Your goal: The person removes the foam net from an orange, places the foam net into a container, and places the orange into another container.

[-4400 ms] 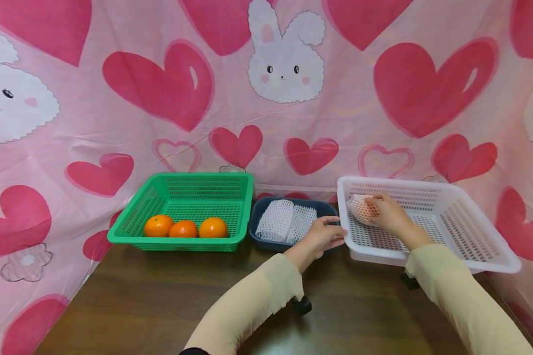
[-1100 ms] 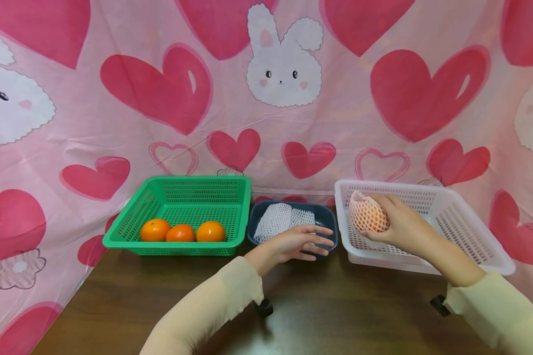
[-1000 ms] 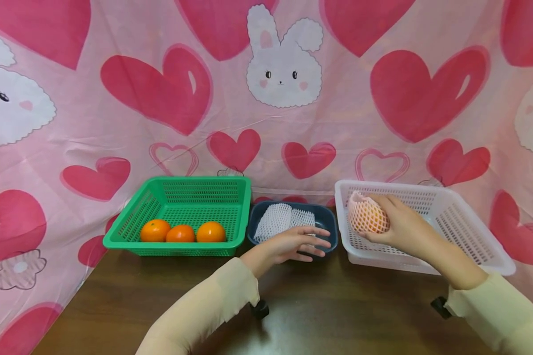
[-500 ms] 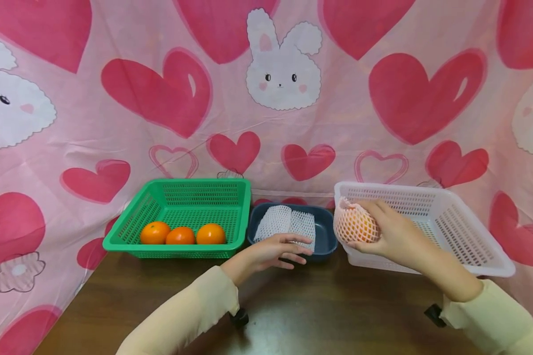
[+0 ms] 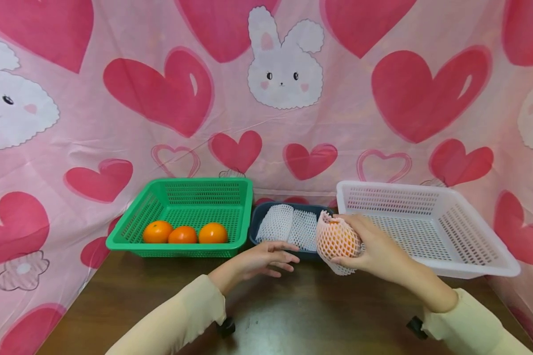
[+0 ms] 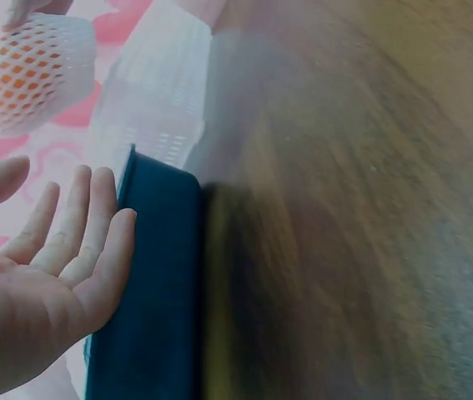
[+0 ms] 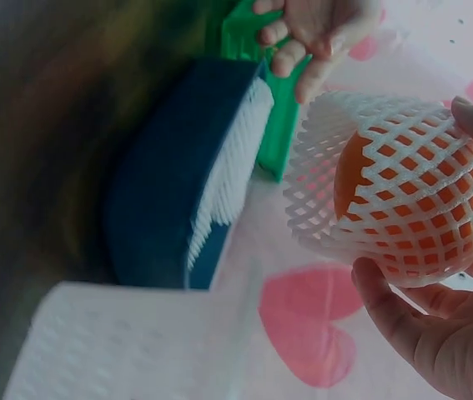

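Note:
An orange in a white foam net sleeve (image 5: 339,240) is gripped by my right hand (image 5: 379,249), held up in front of the blue bin's right end. In the right wrist view the foam net (image 7: 420,183) wraps the fruit, and bare orange peel (image 7: 351,177) shows at the sleeve's open end. My left hand (image 5: 259,261) hovers at the front of the dark blue bin (image 5: 311,255), fingers relaxed and spread, holding nothing. Folded white foam nets (image 5: 288,228) lie inside that bin. In the left wrist view the left palm (image 6: 36,292) faces up beside the bin wall (image 6: 157,275).
At left a green basket (image 5: 177,249) holds three bare oranges (image 5: 183,234). A white perforated basket (image 5: 435,222) stands to the right of the blue bin. All rest on a brown wooden table (image 5: 293,315) before a pink heart-print cloth (image 5: 360,113).
My right hand has lifted the netted orange out of the white basket and carried it left. My left hand has drawn back left from the white basket's rim, past the blue bin.

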A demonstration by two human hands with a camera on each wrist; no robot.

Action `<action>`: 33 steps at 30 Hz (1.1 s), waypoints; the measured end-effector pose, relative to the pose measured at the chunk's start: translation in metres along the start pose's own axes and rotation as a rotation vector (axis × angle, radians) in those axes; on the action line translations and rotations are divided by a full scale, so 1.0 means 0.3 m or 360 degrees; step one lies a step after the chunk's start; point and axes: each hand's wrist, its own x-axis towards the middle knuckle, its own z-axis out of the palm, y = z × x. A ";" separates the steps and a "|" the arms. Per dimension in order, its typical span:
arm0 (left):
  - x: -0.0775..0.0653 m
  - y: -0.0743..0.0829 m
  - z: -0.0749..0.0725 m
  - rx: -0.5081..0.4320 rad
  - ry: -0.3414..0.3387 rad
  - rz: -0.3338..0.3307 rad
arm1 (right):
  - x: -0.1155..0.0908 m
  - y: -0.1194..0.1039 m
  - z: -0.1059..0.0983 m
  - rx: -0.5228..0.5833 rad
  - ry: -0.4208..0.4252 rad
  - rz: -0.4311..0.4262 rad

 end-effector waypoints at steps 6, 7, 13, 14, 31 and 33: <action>-0.014 -0.042 -0.005 -0.0024 0.0071 0.0050 | -0.013 -0.009 0.072 0.0109 -0.0044 -0.0001; -0.015 -0.048 -0.004 -0.0025 0.0089 0.0060 | -0.014 -0.011 0.086 0.0139 -0.0057 0.0004; -0.022 -0.066 0.008 -0.0032 0.0129 0.0084 | -0.022 -0.021 0.171 0.0308 -0.0145 0.0064; -0.023 -0.069 0.010 -0.0037 0.0126 0.0078 | -0.025 -0.023 0.185 0.0315 -0.0161 0.0070; -0.039 -0.120 0.027 -0.0073 0.0044 0.0131 | -0.057 -0.055 0.364 0.0497 -0.0292 0.0123; -0.041 -0.123 0.030 -0.0099 0.0043 0.0147 | -0.059 -0.054 0.376 0.0511 -0.0306 0.0117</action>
